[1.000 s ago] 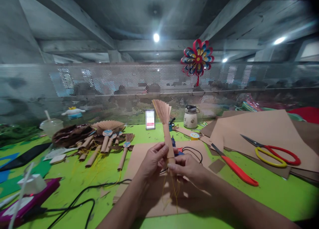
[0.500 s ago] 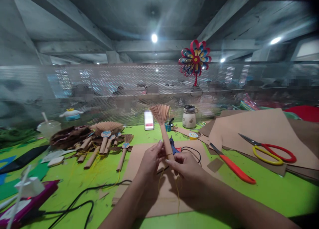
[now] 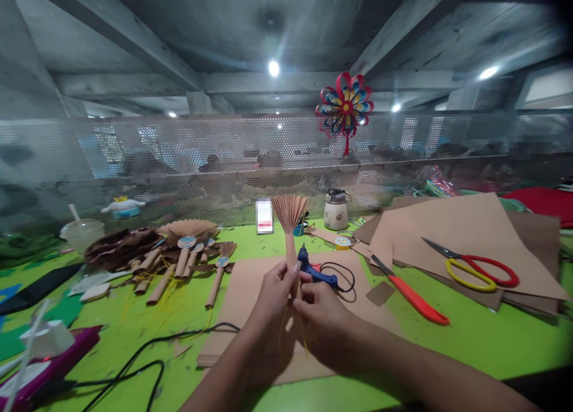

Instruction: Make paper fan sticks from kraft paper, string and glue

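Note:
My left hand (image 3: pixel 273 298) and my right hand (image 3: pixel 319 320) both grip the lower handle of a brown paper fan (image 3: pixel 289 218), held upright over a brown cardboard sheet (image 3: pixel 250 280). The fan's pleated top is spread open above my fingers. Thin yellow strings (image 3: pixel 304 343) hang from the handle's bottom between my hands. A blue glue gun (image 3: pixel 313 270) lies on the cardboard just behind my right hand, its black cord looped beside it.
A pile of finished paper fans (image 3: pixel 188 251) lies at the left. An orange-handled utility knife (image 3: pixel 409 292) and red-and-yellow scissors (image 3: pixel 474 268) rest on cardboard sheets at the right. A phone (image 3: pixel 264 215) and a small jar (image 3: pixel 336 209) stand before the mesh screen. Black cables (image 3: pixel 147 352) cross the green table.
Both hands have slid lower and slightly nearer with the fan, which now stands more upright. The glue gun behind the hands has come into plain view.

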A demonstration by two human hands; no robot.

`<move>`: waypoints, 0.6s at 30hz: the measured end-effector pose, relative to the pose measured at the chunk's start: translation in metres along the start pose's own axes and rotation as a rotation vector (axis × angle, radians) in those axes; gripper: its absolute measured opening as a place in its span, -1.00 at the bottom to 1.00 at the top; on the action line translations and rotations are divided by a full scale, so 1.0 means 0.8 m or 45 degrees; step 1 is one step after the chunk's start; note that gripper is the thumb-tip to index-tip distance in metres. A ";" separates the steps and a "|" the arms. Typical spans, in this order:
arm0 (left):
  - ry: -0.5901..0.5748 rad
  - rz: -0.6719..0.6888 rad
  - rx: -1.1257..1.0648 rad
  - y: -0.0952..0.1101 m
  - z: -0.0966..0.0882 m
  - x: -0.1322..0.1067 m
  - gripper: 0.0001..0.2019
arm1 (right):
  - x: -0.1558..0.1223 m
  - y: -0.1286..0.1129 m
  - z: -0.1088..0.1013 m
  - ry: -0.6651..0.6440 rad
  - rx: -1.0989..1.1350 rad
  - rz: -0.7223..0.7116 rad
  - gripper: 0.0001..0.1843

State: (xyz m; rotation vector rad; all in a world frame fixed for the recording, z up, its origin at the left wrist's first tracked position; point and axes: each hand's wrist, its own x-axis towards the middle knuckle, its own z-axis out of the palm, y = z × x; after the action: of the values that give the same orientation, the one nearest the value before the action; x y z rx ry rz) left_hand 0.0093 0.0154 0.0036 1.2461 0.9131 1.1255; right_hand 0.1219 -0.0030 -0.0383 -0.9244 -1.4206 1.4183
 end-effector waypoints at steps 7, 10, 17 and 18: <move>-0.058 -0.099 -0.183 0.005 0.000 -0.004 -0.62 | -0.011 -0.006 0.014 0.083 0.235 0.013 -0.79; -0.075 -0.107 -0.208 0.010 -0.001 -0.007 -0.63 | -0.010 -0.009 0.010 0.078 0.104 0.000 -0.77; -0.095 -0.090 -0.232 0.014 -0.003 -0.007 -0.61 | -0.008 -0.008 0.001 0.004 -0.082 -0.037 -0.72; -0.087 -0.090 -0.227 0.014 -0.003 -0.007 -0.61 | -0.008 -0.007 0.002 -0.001 -0.073 -0.051 -0.71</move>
State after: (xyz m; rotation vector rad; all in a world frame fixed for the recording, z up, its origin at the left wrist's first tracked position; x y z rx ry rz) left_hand 0.0039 0.0102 0.0142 1.0921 0.7824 1.0777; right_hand 0.1230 -0.0100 -0.0329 -0.9267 -1.4795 1.3548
